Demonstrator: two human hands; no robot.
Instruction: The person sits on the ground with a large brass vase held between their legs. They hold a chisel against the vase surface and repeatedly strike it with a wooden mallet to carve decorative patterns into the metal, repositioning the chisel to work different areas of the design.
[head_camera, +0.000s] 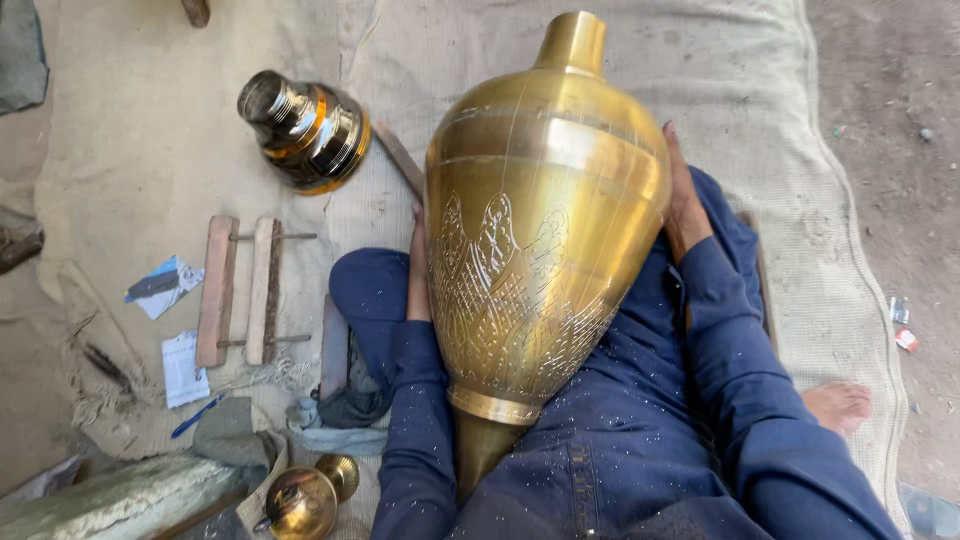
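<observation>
Left hand (417, 270) flat on vase side, right hand (684, 200) flat on opposite side; both grips clamped on large engraved brass vase (540, 230) lying across lap. Likely heavy, rigid, smooth-slippery; hold at wide belly. Brass base piece (305, 130) on cloth mat (150, 130) nearby.

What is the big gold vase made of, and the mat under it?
The big vase looks like polished brass: yellow metal shine, with pale patterns cut into it. The mat looks like coarse woven cloth, perhaps burlap: beige, dull, with a visible weave.
</observation>
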